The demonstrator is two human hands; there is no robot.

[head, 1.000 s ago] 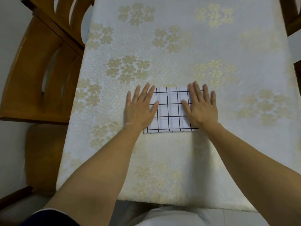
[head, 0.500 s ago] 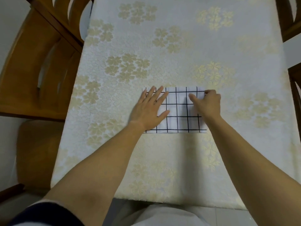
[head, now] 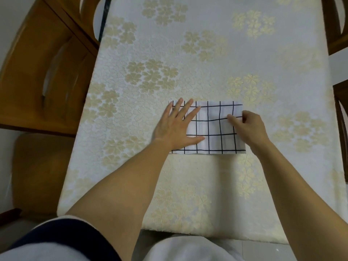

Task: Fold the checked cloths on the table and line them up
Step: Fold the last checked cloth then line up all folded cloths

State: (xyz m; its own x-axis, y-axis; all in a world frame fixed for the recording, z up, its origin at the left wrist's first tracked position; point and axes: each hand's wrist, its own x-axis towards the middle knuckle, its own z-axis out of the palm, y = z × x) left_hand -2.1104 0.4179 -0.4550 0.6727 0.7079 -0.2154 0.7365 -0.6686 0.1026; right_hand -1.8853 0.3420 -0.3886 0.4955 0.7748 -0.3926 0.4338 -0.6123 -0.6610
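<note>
One white cloth with a black check pattern [head: 214, 127] lies folded into a wide rectangle near the middle of the table. My left hand [head: 175, 127] lies flat on its left part, fingers straight and spread. My right hand [head: 246, 127] is at the cloth's right edge, thumb and fingers curled and pinching the edge. The cloth's right rim is slightly raised and wrinkled by that pinch. No other checked cloth is in view.
The table wears a cream tablecloth with gold flowers [head: 188, 53]. A wooden chair [head: 43, 72] stands close on the left, and parts of other wooden chairs [head: 339, 25] show at the right edge. The table's front edge [head: 188, 232] is near my body.
My right hand went from lying flat on the cloth to pinching its right edge. My left hand slid a little further onto the cloth's left part and stays flat.
</note>
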